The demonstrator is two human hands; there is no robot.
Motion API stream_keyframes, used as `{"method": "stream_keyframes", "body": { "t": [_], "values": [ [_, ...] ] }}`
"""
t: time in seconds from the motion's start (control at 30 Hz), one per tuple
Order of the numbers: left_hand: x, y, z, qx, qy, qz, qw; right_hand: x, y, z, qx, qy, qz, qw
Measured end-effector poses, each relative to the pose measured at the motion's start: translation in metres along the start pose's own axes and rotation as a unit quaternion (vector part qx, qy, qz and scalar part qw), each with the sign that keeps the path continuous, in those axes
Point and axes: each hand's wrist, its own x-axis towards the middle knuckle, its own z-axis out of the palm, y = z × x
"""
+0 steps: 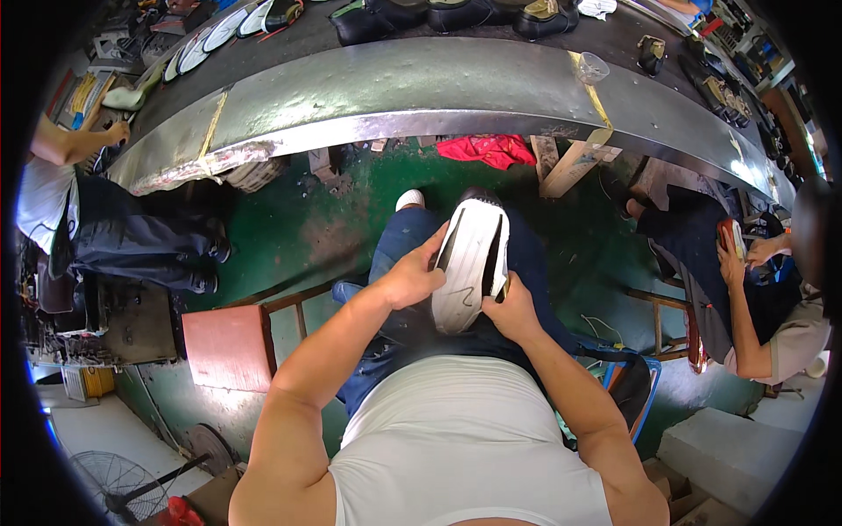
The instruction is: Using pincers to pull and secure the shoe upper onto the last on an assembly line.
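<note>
Between my two hands, above my lap, is a shoe (pixel 467 279) with a long white underside facing up, a dark toe pointing away from me and a dark strip along its right side. A thin curved line marks the white surface near its close end. My left hand (pixel 416 277) is closed on its left edge, thumb on the white face. Lower down on the right side, my right hand (pixel 513 309) grips the edge near the close end. The fingers under the shoe are hidden.
A metal-edged conveyor bench (pixel 377 88) curves across the front, with dark shoes (pixel 460 13) and white soles (pixel 225 29) on it. A pink-topped stool (pixel 228 348) stands at left. Co-workers are on both sides; the right one handles a red-and-white shoe (pixel 730 238). Red cloth (pixel 488 150) lies under the bench.
</note>
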Motion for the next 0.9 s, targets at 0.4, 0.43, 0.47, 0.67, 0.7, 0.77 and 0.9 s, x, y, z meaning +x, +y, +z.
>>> {"method": "stream_keyframes", "body": {
  "t": [0.4, 0.43, 0.47, 0.67, 0.7, 0.77, 0.9],
  "values": [
    [-0.007, -0.051, 0.036, -0.050, -0.025, -0.104, 0.993, -0.036, -0.024, -0.090, -0.167, -0.141, 0.022, 0.976],
    [-0.009, -0.049, 0.042, 0.008, 0.010, -0.109, 0.994, -0.038, -0.026, -0.094, -0.256, -0.190, -0.029, 0.948],
    [-0.010, -0.052, 0.045, 0.005, 0.007, -0.111, 0.994, -0.037, -0.020, -0.093, -0.257, -0.191, -0.025, 0.947],
    [-0.004, -0.059, 0.045, -0.052, -0.036, -0.075, 0.995, -0.008, -0.023, -0.079, -0.342, -0.049, -0.302, 0.888],
    [-0.005, -0.062, 0.045, -0.038, -0.034, -0.075, 0.996, -0.006, -0.036, -0.080, -0.410, -0.092, -0.281, 0.863],
    [-0.009, -0.066, 0.043, -0.020, -0.032, -0.040, 0.998, 0.004, -0.046, -0.080, -0.473, -0.135, -0.263, 0.830],
    [-0.006, -0.065, 0.041, -0.095, -0.052, -0.058, 0.992, 0.015, -0.035, -0.067, -0.251, -0.299, -0.200, 0.899]
  ]
}}
